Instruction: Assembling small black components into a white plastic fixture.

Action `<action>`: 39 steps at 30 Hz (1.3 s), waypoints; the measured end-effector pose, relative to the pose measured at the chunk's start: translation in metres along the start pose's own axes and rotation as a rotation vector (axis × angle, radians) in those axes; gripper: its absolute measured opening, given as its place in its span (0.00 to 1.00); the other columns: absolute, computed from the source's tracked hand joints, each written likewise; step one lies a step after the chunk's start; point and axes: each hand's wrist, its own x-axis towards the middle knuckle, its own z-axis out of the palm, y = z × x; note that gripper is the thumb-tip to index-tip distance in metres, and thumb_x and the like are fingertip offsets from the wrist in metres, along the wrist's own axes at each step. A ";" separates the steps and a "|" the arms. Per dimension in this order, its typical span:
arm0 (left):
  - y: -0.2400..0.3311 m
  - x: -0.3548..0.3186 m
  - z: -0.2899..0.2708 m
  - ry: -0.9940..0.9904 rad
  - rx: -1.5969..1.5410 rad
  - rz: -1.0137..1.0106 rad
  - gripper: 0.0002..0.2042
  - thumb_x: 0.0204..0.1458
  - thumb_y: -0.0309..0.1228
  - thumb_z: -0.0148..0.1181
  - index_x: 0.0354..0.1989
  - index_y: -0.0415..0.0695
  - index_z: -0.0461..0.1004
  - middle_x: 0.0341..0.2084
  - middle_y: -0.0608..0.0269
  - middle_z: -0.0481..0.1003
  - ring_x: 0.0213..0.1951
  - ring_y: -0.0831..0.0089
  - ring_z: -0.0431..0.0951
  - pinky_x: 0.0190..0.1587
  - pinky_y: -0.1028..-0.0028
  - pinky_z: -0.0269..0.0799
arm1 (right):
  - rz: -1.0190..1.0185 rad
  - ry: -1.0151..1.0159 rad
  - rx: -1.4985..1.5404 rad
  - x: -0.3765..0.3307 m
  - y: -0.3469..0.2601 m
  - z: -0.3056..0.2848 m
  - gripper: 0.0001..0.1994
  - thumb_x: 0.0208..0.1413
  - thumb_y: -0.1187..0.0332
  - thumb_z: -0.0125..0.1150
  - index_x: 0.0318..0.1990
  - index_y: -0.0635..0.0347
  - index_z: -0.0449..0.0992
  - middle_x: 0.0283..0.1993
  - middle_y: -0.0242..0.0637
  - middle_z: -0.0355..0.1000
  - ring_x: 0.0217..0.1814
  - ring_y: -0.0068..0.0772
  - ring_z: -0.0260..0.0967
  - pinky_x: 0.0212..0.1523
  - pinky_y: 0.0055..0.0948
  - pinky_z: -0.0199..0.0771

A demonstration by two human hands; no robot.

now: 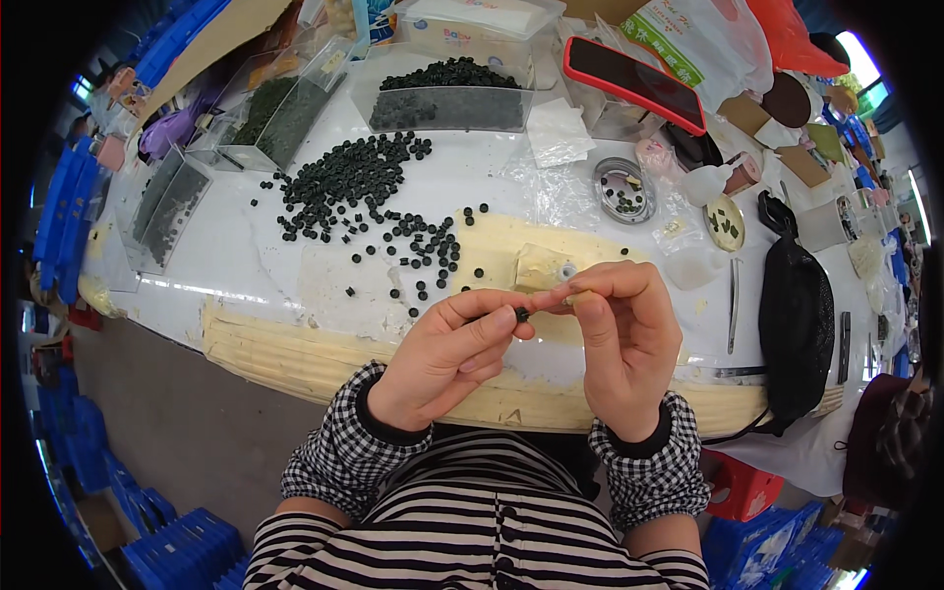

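Note:
My left hand point(444, 356) is closed in a pinch on a small black round part point(522, 315) above the table's front edge. Close beside it, my right hand point(634, 339) has its thumb and fingers pinched together; a tiny pale bit seems to show at the tips, too small to name. The fingertips of both hands nearly meet. Just behind them sits a yellowish taped block point(540, 267). A heap of small black round parts point(344, 182) spreads over the table, with loose ones trailing toward my left hand.
Clear bins of black parts point(450, 103) stand at the back and left. A red-cased phone point(634, 84) lies on a box at the back right. To the right are a round dish point(623, 191), metal tweezers point(734, 305) and a black pouch point(795, 324). Yellow tape covers the front edge point(295, 359).

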 end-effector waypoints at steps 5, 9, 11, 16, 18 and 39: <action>0.001 0.001 0.008 0.079 0.062 0.006 0.12 0.62 0.29 0.52 0.52 0.41 0.73 0.34 0.66 0.76 0.17 0.91 0.55 0.19 0.90 0.52 | -0.023 -0.012 -0.041 0.000 0.002 -0.001 0.04 0.60 0.77 0.55 0.40 0.69 0.70 0.39 0.39 0.72 0.40 0.26 0.75 0.43 0.23 0.76; 0.001 0.000 0.002 0.018 0.011 0.004 0.12 0.62 0.28 0.51 0.51 0.39 0.73 0.36 0.64 0.75 0.18 0.90 0.55 0.21 0.89 0.53 | -0.006 0.009 0.027 -0.001 0.000 0.001 0.04 0.60 0.77 0.56 0.40 0.69 0.70 0.39 0.40 0.72 0.41 0.27 0.75 0.44 0.22 0.75; 0.001 0.001 0.001 0.021 0.016 0.010 0.11 0.62 0.27 0.51 0.50 0.38 0.73 0.34 0.65 0.74 0.19 0.90 0.55 0.21 0.89 0.53 | 0.000 0.061 0.043 0.000 -0.003 0.000 0.04 0.60 0.76 0.56 0.39 0.68 0.70 0.38 0.40 0.72 0.41 0.27 0.75 0.43 0.22 0.75; 0.000 -0.001 0.002 0.092 0.182 0.144 0.09 0.60 0.27 0.55 0.46 0.38 0.75 0.22 0.75 0.67 0.19 0.89 0.54 0.23 0.87 0.51 | -0.197 0.202 -0.455 0.006 0.003 -0.016 0.03 0.56 0.77 0.60 0.36 0.67 0.72 0.35 0.39 0.73 0.36 0.30 0.73 0.38 0.25 0.72; -0.002 -0.001 0.011 0.207 0.401 0.289 0.08 0.58 0.26 0.58 0.44 0.38 0.76 0.20 0.77 0.63 0.20 0.88 0.54 0.24 0.87 0.51 | -0.285 0.198 -0.608 0.012 0.006 -0.016 0.04 0.53 0.78 0.62 0.35 0.65 0.73 0.34 0.39 0.72 0.35 0.34 0.71 0.36 0.27 0.71; -0.008 -0.002 0.009 0.253 0.962 0.766 0.11 0.49 0.21 0.65 0.42 0.40 0.80 0.16 0.75 0.59 0.21 0.85 0.56 0.25 0.82 0.51 | -0.314 -0.151 -0.571 -0.015 -0.002 0.001 0.19 0.43 0.80 0.66 0.46 0.60 0.80 0.38 0.37 0.73 0.39 0.38 0.67 0.40 0.31 0.68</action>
